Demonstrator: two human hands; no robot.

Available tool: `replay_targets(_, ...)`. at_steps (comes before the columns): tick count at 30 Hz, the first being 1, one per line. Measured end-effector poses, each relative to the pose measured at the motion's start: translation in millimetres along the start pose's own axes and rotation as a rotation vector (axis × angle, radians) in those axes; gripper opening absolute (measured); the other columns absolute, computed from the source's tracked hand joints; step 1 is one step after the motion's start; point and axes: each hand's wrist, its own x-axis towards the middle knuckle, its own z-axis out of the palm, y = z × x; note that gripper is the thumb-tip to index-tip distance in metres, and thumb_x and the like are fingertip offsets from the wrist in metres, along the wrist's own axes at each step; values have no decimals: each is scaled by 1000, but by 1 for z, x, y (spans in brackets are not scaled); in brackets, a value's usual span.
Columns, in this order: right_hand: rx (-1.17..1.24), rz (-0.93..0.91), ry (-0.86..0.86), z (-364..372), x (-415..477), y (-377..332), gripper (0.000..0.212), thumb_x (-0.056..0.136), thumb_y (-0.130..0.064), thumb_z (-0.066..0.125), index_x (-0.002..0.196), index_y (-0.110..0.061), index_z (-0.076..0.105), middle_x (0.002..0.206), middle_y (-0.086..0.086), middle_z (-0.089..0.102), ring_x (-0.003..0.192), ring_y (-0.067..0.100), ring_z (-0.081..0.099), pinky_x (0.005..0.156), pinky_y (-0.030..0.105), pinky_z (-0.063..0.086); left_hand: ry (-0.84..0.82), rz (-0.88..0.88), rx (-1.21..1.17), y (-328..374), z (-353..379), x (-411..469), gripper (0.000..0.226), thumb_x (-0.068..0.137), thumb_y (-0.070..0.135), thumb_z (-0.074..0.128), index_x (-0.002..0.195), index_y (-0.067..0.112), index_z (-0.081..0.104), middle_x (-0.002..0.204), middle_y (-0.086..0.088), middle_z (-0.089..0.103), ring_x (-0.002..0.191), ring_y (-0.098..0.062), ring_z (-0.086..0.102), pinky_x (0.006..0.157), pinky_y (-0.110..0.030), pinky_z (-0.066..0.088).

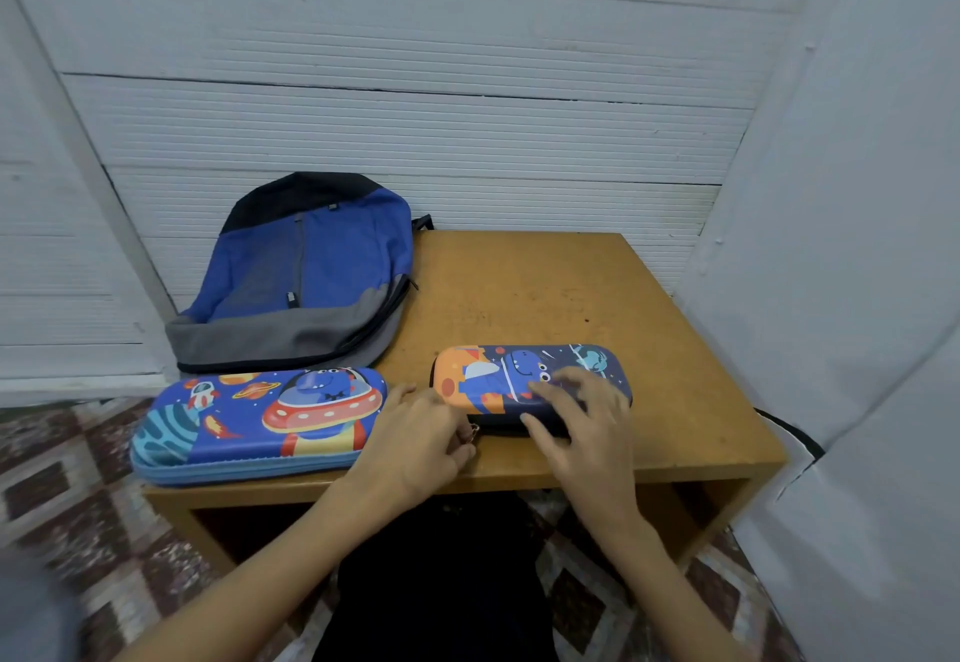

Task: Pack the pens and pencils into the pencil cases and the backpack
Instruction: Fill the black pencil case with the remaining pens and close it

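Wooden counter, small, set against a white panelled wall, with a white panel close on the right side.

Blue, black and grey backpack: lies flat at the rear left, its left part overhanging the counter's left edge. Its main zip appears closed.

Light blue pencil case with a flying-saucer print: closed, at the front left, just in front of the backpack. Its left end projects past the left edge, and its front side reaches the front edge.

Dark blue pencil case with an orange end: lies right of centre, set a little back from the front edge and apart from the light blue case.

Left hand: fingers curled together, pinching the metal zip pull at the near left corner of the dark blue case.

Right hand: fingers spread and lying on the lid, thumb against the case's front side, pressing rather than gripping.

Open room: bare counter top behind and to the right of the dark blue case, up to the rear and right edges. Patterned tile floor lies below.
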Motion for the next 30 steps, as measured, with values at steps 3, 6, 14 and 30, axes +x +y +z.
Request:
replay_targets(3, 197, 20, -38, 9, -20, -18, 6, 85, -13, 72, 91, -13, 71, 87, -3, 62, 81, 6, 57, 75, 20, 45, 48, -7, 6, -3, 3, -3, 24, 91, 46, 54, 107, 31, 66, 102, 13, 66, 110, -7, 51, 114, -34, 21)
replay_targets(6, 442, 300, -276, 12, -19, -28, 4, 85, -17, 72, 83, -16, 75, 71, -10, 65, 64, 6, 60, 60, 15, 45, 73, -6, -20, -4, 5, -6, 22, 91, 48, 54, 101, 33, 66, 96, 15, 65, 105, -4, 51, 110, -30, 20)
replay_targets(14, 743, 588, -523, 17, -5, -43, 37, 94, -29, 61, 71, 0, 68, 55, 22, 60, 35, 15, 46, 37, 17, 31, 200, 3, 10, 1, 15, -10, 47, 79, 61, 36, 85, 30, 69, 82, 15, 68, 94, -4, 55, 102, -31, 23)
replay_targets(30, 560, 702, -525, 23, 3, -59, 23, 79, -37, 77, 72, -15, 74, 51, 1, 64, 30, 9, 45, 47, 25, 42, 123, 287, 50, -42, -15, 40, 82, 66, 35, 80, 138, 37, 42, 149, 7, 34, 138, -14, 28, 112, -39, 17)
